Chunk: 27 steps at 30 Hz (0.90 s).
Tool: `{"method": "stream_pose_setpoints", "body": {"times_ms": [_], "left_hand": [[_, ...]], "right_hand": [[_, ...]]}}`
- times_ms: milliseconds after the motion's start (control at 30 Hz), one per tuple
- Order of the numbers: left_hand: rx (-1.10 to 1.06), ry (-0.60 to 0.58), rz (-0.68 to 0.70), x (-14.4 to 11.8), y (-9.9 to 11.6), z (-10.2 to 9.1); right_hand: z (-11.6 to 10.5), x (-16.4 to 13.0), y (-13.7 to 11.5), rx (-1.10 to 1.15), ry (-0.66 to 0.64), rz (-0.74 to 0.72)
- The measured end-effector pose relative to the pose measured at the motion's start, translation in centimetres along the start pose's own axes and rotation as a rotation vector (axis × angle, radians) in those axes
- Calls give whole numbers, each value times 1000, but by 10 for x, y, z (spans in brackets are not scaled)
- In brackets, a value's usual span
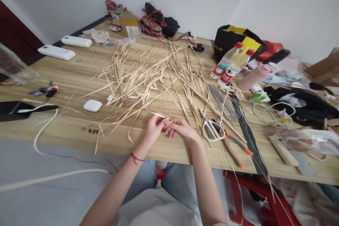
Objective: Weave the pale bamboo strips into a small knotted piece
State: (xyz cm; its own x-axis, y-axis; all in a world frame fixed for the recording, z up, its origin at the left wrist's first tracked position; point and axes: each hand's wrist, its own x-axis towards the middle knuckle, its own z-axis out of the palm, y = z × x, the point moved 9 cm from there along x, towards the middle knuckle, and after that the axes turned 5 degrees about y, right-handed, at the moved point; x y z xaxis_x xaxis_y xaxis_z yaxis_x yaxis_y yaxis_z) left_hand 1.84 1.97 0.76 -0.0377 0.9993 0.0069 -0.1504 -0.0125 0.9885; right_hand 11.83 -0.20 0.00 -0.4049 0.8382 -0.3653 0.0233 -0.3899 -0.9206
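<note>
While both my hands meet at the near edge of the desk (pixel 79 127), I pinch a thin pale straw strip (pixel 159 115) between them so its end stays taut and close to my eyes. My left hand (pixel 154 127) has its fingers (pixel 162 120) closed on the strip, with a red thread bracelet (pixel 136 158) at the wrist; my right hand (pixel 180 128) curls its fingers (pixel 169 124) shut on the same small piece, touching the left. Whether a knot or fold sits between the fingertips I cannot tell, it is too small. Just beyond lies the loose heap of straw strips (pixel 148 77), spread flat within easy reach. Near my right hand rest the white-handled scissors (pixel 212 128) and the orange-handled pliers (pixel 233 146), handles toward me. A white earbud case (pixel 92 105) sits to the left, and two red-capped bottles (pixel 229 65) stand well apart at the back right.
</note>
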Motion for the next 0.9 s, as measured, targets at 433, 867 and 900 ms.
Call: {"method": "stream_pose_setpoints", "body": {"times_ms": [433,867,900], "left_hand": [[-17,21,-39,1,-6,-2],[-31,-4,-26,1,-6,-1],[-29,-7,-23,0,-6,-1]], "right_hand": [[-3,5,7,22,77,51],[1,1,8,102,-43,43],[1,0,8,113,-54,44]]}}
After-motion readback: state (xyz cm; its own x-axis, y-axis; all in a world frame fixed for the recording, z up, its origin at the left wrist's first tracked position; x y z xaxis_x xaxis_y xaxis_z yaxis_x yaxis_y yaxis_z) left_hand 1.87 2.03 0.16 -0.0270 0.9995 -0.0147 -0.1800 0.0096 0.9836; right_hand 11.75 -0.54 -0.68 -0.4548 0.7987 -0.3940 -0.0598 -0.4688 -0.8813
